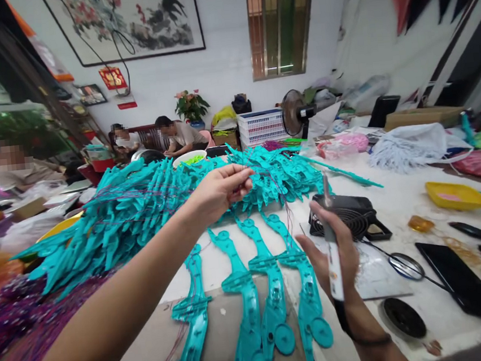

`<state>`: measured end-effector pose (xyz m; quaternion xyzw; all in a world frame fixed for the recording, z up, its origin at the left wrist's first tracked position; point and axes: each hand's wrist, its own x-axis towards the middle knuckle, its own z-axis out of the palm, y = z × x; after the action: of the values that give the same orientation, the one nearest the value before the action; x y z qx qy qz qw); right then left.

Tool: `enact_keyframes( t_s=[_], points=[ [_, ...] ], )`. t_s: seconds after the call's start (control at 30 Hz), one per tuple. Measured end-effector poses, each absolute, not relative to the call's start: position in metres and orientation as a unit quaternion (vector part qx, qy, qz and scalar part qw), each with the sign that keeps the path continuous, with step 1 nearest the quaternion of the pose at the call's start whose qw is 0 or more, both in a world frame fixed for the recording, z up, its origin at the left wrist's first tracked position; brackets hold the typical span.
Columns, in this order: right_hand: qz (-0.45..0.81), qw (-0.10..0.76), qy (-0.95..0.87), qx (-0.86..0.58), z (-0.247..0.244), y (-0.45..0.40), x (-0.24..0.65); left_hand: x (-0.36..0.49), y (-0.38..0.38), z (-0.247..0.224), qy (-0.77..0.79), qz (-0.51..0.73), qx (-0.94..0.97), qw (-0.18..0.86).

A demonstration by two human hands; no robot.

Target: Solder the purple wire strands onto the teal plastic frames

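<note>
My left hand (228, 187) is raised over the work area, thumb and fingers pinched on thin dark wires (285, 199) that hang toward the teal parts. In my right hand (343, 250) a white-handled soldering iron (333, 262) rests upright, its metal tip pointing up and its cord running down past the wrist. Four long teal plastic parts lie side by side below my hands; one of them (243, 299) is near the middle, and the rightmost (306, 287) is close to my right thumb. Wires also trail beside the leftmost part (194, 315).
A big heap of teal parts (141, 212) spans the back of the table. At right are a black fan unit (354, 215), a yellow tray (457, 195), a black tablet-like slab (467, 283) and a round tin (403, 318). Several people sit at the far left.
</note>
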<state>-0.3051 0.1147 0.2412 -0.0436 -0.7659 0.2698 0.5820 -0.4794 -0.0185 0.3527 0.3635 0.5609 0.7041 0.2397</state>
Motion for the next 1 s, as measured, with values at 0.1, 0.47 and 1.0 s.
enact_keyframes(
  t_s=[0.1,0.47,1.0],
  points=[
    [0.429,0.489,-0.759,0.005,0.252,0.098,-0.331,-0.451,-0.044,0.336,0.565,0.710,0.339,0.248],
    [0.606,0.179,-0.774,0.029,0.241,0.114,-0.313,-0.430,-0.211,0.241,0.626,0.645,0.247,0.362],
    [0.326,0.177,-0.899,0.233,0.154,0.063,-0.447,-0.363,-0.148,0.116,0.565,0.742,-0.105,0.344]
  ],
)
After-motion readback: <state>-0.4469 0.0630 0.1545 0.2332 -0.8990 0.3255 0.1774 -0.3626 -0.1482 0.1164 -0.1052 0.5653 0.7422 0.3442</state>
